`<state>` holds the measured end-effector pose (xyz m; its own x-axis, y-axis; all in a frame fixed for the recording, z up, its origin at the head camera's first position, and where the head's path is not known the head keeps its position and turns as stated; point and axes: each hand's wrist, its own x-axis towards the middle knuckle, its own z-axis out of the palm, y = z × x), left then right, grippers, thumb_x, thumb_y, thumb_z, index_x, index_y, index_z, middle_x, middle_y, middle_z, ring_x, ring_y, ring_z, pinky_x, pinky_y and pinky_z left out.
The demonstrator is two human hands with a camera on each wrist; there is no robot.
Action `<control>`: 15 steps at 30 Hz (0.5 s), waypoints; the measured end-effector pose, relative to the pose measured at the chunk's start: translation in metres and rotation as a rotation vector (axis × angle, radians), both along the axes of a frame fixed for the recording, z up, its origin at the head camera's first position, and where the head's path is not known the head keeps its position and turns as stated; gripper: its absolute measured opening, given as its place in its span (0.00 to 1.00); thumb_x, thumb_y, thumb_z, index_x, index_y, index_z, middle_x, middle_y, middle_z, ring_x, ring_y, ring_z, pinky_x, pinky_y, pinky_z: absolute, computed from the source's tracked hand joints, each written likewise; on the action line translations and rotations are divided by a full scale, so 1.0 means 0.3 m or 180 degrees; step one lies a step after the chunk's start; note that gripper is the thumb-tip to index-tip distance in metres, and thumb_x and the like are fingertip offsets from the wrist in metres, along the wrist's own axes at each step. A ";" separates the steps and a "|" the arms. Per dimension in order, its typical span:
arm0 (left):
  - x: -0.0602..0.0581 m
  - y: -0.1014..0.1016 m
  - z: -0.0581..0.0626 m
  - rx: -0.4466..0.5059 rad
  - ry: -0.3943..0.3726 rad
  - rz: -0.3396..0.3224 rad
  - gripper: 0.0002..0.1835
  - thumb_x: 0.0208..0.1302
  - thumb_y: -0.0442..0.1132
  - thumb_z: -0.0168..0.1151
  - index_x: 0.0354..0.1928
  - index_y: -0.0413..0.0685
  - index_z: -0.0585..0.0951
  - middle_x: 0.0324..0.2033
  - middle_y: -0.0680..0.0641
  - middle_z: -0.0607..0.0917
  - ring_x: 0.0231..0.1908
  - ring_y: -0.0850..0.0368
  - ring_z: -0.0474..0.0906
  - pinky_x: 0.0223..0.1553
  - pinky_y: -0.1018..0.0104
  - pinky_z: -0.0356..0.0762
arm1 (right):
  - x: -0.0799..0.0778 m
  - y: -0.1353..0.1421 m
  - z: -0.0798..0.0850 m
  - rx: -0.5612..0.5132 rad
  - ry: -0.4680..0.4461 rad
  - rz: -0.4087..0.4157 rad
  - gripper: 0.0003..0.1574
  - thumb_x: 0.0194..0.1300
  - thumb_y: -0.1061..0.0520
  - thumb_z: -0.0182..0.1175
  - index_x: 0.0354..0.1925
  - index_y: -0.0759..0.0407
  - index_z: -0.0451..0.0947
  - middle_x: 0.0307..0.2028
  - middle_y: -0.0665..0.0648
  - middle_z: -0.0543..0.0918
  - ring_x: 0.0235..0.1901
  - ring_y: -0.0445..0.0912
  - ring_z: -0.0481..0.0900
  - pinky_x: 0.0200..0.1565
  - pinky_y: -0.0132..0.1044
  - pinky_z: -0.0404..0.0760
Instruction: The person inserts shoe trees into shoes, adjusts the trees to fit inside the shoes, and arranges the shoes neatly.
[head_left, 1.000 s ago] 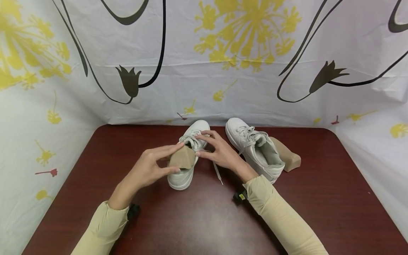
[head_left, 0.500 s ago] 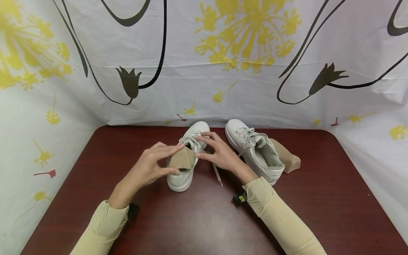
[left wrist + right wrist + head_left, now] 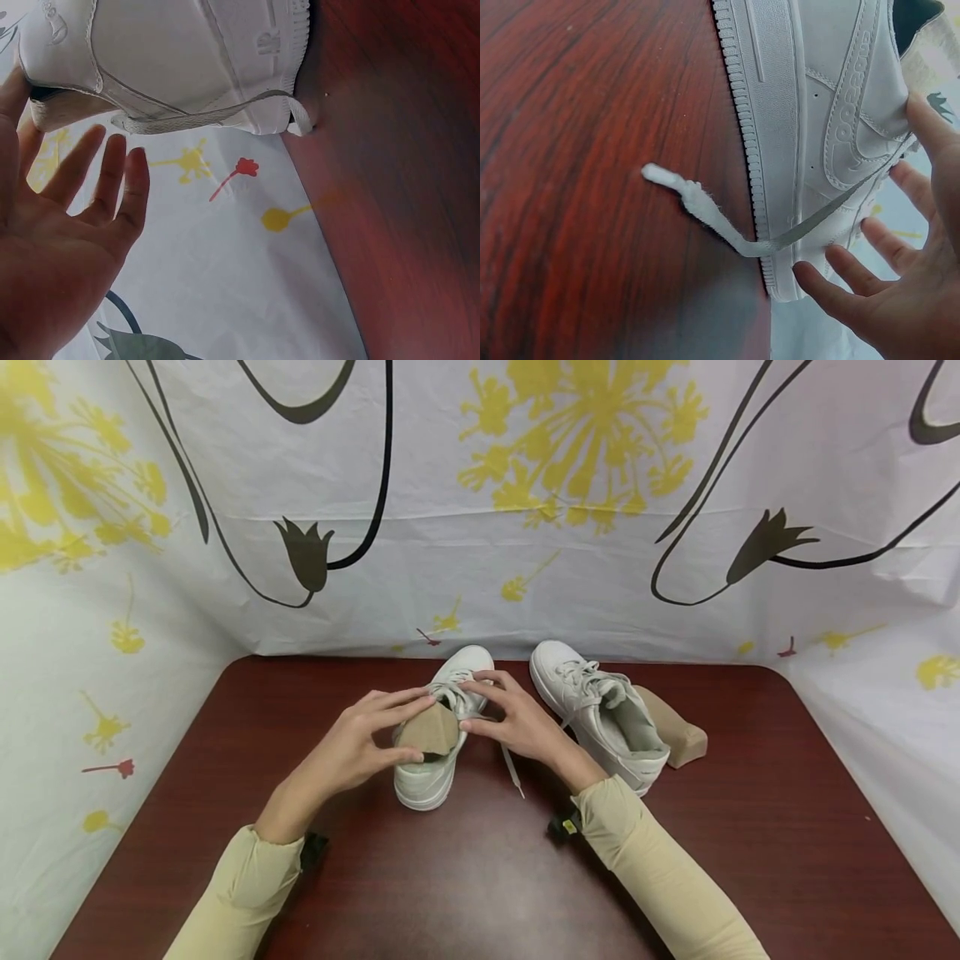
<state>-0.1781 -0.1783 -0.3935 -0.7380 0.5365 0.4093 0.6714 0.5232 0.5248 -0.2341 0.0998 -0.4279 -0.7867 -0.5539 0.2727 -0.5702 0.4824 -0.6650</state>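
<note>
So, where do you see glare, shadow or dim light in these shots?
Head view: a soft pale glare on the near part of the table; left wrist view: the left hand looks dim against the brighter cloth; right wrist view: a thin dark shadow beside the loose lace.

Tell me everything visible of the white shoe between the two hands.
The white shoe stands upright on the dark red table, toe toward the patterned backdrop, heel toward the head camera. It looks leathery, with stitched panels, raised lettering on one side and a ridged sole edge. A loose lace end trails onto the table from its right side. A tan insert sticks out of its opening. The right hand touches it near the laces.
</note>
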 end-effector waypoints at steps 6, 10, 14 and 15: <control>-0.010 0.001 -0.007 0.0033 -0.0191 0.0004 0.37 0.52 0.46 0.77 0.67 0.59 0.77 0.67 0.49 0.74 0.59 0.49 0.73 0.55 0.50 0.74 | -0.001 -0.002 -0.002 -0.0009 -0.0010 0.0014 0.35 0.63 0.44 0.69 0.67 0.47 0.74 0.66 0.59 0.67 0.63 0.53 0.69 0.61 0.51 0.71; -0.015 0.002 -0.015 0.0104 -0.0338 0.0002 0.37 0.53 0.44 0.77 0.67 0.59 0.77 0.67 0.49 0.74 0.64 0.49 0.72 0.61 0.49 0.71 | -0.001 -0.002 -0.003 -0.0020 -0.0037 0.0022 0.35 0.64 0.44 0.68 0.67 0.47 0.74 0.66 0.59 0.67 0.63 0.53 0.69 0.61 0.51 0.71; -0.020 0.008 -0.020 0.0149 -0.0364 -0.0013 0.36 0.53 0.42 0.77 0.67 0.57 0.77 0.69 0.47 0.72 0.66 0.49 0.70 0.62 0.49 0.71 | -0.003 -0.002 -0.006 -0.0015 -0.0022 0.0019 0.35 0.64 0.45 0.68 0.67 0.47 0.73 0.66 0.59 0.67 0.64 0.52 0.69 0.62 0.51 0.70; -0.021 0.010 -0.020 0.0151 -0.0360 -0.0010 0.36 0.54 0.41 0.77 0.67 0.57 0.77 0.69 0.47 0.71 0.66 0.49 0.70 0.62 0.49 0.71 | -0.003 -0.001 -0.006 -0.0012 -0.0013 0.0017 0.35 0.64 0.45 0.68 0.67 0.47 0.73 0.66 0.59 0.67 0.64 0.52 0.69 0.62 0.51 0.70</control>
<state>-0.1844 -0.1755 -0.3995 -0.7792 0.5209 0.3486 0.6082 0.4939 0.6214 -0.2351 0.0994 -0.4298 -0.7848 -0.5570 0.2716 -0.5700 0.4768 -0.6691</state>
